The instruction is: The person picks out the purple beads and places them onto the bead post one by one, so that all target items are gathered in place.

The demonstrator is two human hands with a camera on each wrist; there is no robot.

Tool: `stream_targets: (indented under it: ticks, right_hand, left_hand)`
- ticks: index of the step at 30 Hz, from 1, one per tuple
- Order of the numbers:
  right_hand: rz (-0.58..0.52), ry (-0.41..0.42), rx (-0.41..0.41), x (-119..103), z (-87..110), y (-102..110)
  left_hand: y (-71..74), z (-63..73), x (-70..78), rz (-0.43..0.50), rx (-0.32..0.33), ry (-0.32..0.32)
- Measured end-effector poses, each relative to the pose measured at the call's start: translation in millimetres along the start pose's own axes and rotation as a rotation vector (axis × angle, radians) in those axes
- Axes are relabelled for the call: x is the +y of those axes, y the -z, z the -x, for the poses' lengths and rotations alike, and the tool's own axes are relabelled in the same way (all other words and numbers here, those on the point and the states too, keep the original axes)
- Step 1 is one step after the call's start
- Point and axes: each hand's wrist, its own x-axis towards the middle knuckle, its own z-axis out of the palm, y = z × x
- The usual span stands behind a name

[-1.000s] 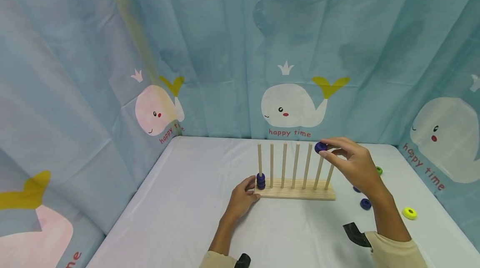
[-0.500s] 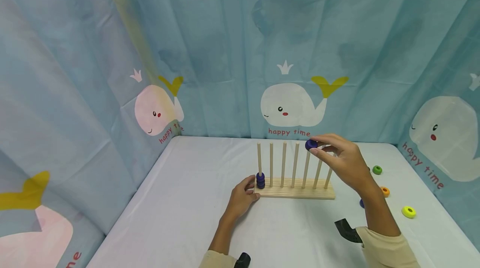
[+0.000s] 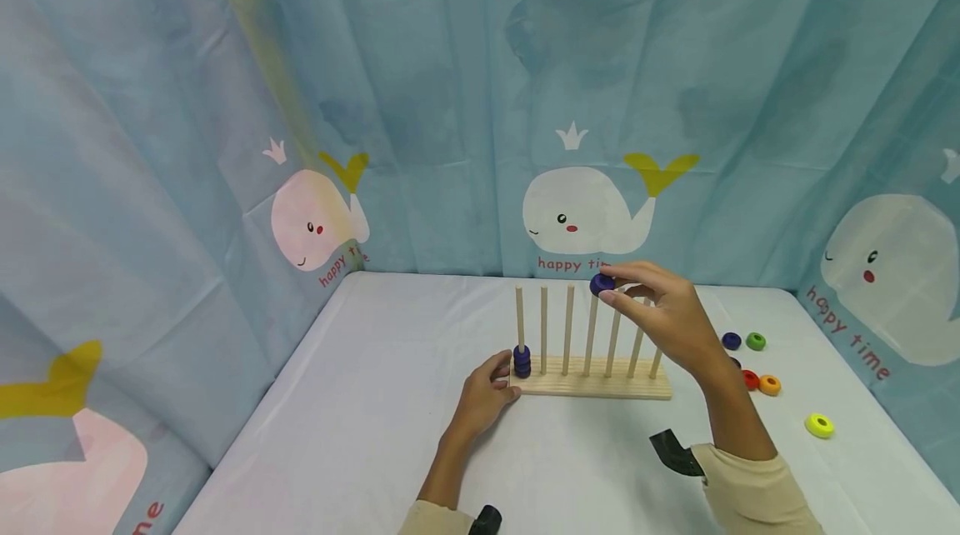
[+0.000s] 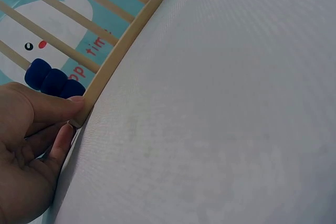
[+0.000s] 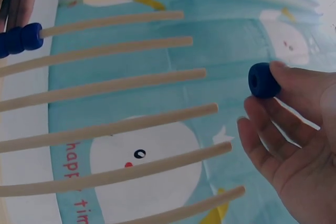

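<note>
A wooden rack (image 3: 592, 386) with a row of several upright pegs stands on the table. Blue beads (image 3: 522, 362) are stacked on its leftmost peg. My left hand (image 3: 480, 398) grips the left end of the base, thumb at the front edge, as the left wrist view also shows. Up near the peg tops, my right hand (image 3: 663, 310) pinches a single blue bead (image 5: 264, 81) between thumb and fingers. In the right wrist view this bead is apart from the peg ends, its hole facing them.
Right of the rack lie loose beads: blue (image 3: 731, 341), green (image 3: 756, 341), red (image 3: 750, 380), orange (image 3: 769, 385) and yellow (image 3: 820, 425). A whale-printed curtain (image 3: 435, 210) hangs behind the white table (image 3: 360, 402).
My right hand has carried the blue bead leftward along the tops of the pegs, uncovering loose beads on the right. The left hand has stayed at the base.
</note>
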Motion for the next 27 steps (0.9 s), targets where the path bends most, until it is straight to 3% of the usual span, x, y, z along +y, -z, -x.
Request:
stream_targets:
  ticks: [18,27]
  right_hand:
    - [-0.05,0.043,-0.044,-4,-14.9,-17]
    - [-0.057,0.079,-0.074,28,-24.3,-35]
  left_hand:
    - [0.1,-1.1,1.9,-0.014,0.002,0.0]
    - [0.0,-0.5,2.4,-0.029,0.004,0.009]
